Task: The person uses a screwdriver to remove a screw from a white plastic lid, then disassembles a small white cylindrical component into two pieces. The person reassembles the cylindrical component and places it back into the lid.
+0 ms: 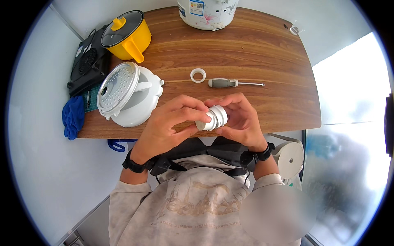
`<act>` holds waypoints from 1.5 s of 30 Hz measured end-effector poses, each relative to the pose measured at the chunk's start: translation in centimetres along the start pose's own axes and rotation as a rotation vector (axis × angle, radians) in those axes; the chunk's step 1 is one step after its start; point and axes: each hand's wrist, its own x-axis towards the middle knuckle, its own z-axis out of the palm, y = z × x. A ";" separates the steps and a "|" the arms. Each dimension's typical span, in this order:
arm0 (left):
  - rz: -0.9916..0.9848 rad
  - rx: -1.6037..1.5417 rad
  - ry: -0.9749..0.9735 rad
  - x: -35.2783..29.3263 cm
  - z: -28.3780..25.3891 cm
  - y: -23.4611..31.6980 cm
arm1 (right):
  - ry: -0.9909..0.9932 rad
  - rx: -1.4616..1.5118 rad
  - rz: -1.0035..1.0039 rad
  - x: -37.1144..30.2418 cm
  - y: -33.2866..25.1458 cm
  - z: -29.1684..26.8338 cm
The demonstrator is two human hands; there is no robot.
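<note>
While the counter (271, 57) ends just below the hands at 6 o'clock and at its right edge toward 3 o'clock, its widest open wood stretches from 1 to 3 o'clock, past the screwdriver (223, 83). Toward 9 and 10 o'clock, room is tighter: a perforated white disc (121, 88) leans on a white rounded piece (133, 117), with a yellow pot (141, 39) and a black unit (82, 65) farther out. At 12 o'clock, a white flower-printed appliance (207, 18) stands by the far edge.

All bearings are from the white cylindrical part (217, 117), which is between the 2 hands, close to the near edge; whether it touches the counter, I cannot tell. The left hand (164, 121) pinches its left end narrowly between thumb and fingers; the right hand (244, 123) curves around its right end, thumb below. A white ring (198, 69) lies near 11 o'clock, the screwdriver near 1 o'clock, its tip toward 3.
</note>
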 end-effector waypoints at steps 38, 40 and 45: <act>-0.220 -0.079 -0.054 0.4 0.0 0.3 | 0.047 -0.101 0.116 -0.1 0.0 -0.9; -0.234 -0.093 -0.051 0.4 0.1 0.3 | 0.055 -0.118 0.126 -0.1 -0.1 -0.8; -0.171 0.042 -0.013 0.4 0.3 0.7 | 0.074 -0.126 0.154 0.0 -0.2 -0.7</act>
